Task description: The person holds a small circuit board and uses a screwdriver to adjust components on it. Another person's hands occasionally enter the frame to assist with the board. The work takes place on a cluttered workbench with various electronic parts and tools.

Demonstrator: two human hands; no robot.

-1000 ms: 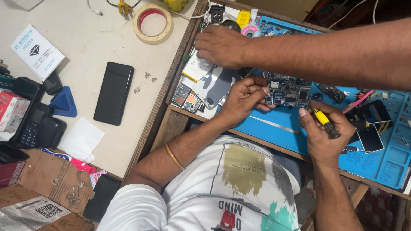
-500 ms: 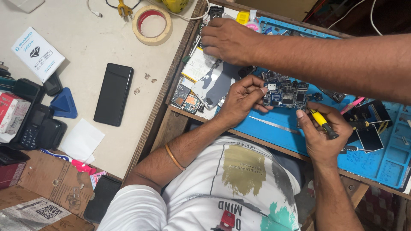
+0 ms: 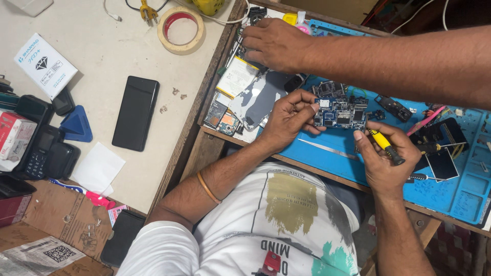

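Well off the left edge of the blue silicone work mat (image 3: pixel 327 161), a black slab smartphone (image 3: pixel 135 112) is lying face down on the pale table, with a beige roll of tape (image 3: pixel 180 30) beyond it. At the mat's far left corner a co-worker's hand (image 3: pixel 273 43) is pressing down on loose parts.

Over the mat's near left part, our left hand (image 3: pixel 286 120) is pinching the blue, densely populated phone circuit board (image 3: pixel 340 113) by its left end, thumb and fingertips closed on the edge, so the board is hanging just above the mat. We are judging it light, stiff and fragile: thin, with tiny soldered parts and connectors. It is best held by its bare edges, as now, never across the chips, and never flexed.

To the right, over the mat's middle, our right hand (image 3: pixel 386 158) is wrapping fully closed around a small yellow-and-black precision screwdriver (image 3: pixel 384 145), its tip pointing at the board's right end; we cannot tell whether it is touching.
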